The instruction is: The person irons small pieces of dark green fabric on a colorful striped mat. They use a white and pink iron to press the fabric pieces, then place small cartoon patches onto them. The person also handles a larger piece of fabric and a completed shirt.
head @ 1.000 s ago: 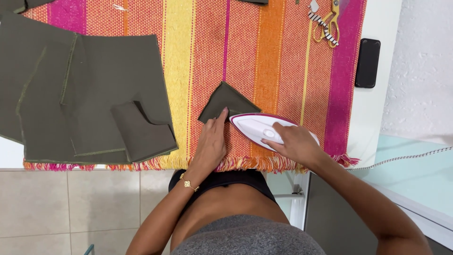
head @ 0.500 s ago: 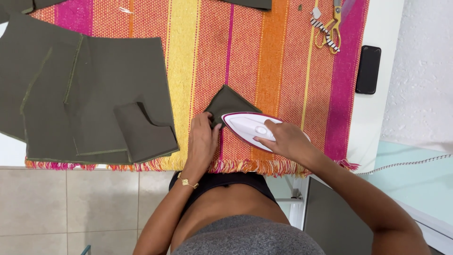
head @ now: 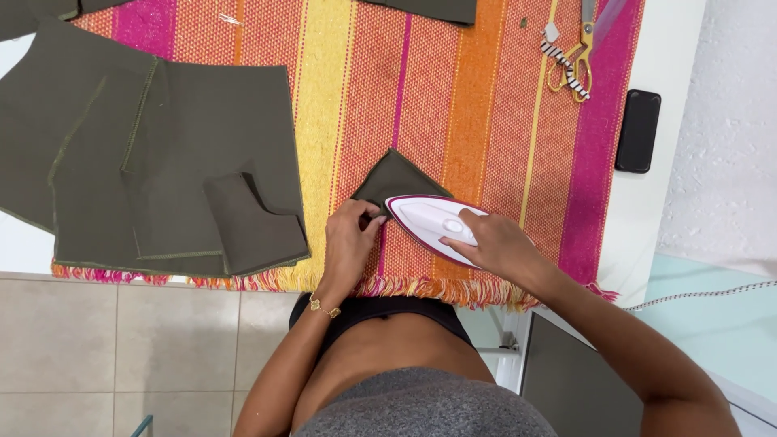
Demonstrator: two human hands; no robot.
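Pressing: small olive fabric piece (head: 394, 176), near the table's front edge on the striped cloth (head: 486, 97).
Left hand (head: 350, 243): pinching the piece's near edge, fingers now curled closer.
Iron (head: 433, 222): slid further onto it.
Right hand (head: 494, 243): closed around the iron's handle.

White table (head: 672, 97) w/ striped woven cloth (head: 477, 105) spread over it, fringe at near edge, black phone (head: 637, 131) directly on bare tabletop at right, olive fabric pieces (head: 162, 162) overlapping cloth & table's left part
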